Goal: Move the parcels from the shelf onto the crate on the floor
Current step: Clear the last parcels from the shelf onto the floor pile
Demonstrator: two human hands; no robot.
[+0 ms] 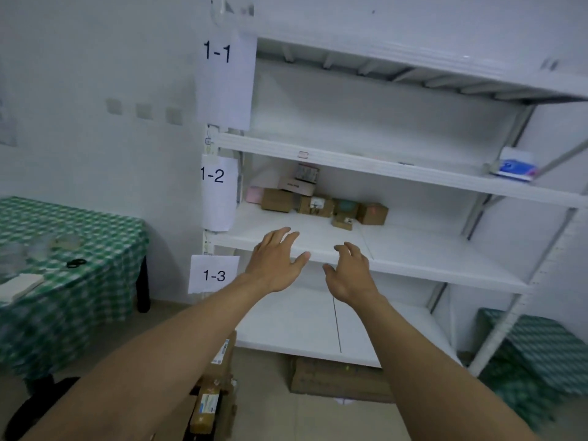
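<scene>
Both bare arms reached up from the bottom of the frame toward a white metal shelf unit (496,81) that filled the centre and right. The left hand (276,261) hovered at the front edge of the middle shelf (429,249) with its fingers straight and spread, holding nothing. The right hand (350,275), just beside it and slightly lower, was also empty, its fingers loosely bent and apart. The parcels (318,203), a cluster of small brown cardboard boxes with one pink box (254,195) at its left end, sat against the back of that shelf, well apart from both hands. A few of them were stacked on others. Paper signs on the left upright read 1-1 (222,78), 1-2 (218,192) and 1-3 (213,275). A blue and white packet (515,165) lay at the right end of the shelf above. At the bottom centre, partly hidden by the left forearm, labelled cartons (210,402) lay piled on something dark that could not be made out. A flat cardboard box (334,377) lay on the floor under the lowest shelf. At the left stood a bench (79,224) under a green checked cloth, with a small black object (76,263) on it.
</scene>
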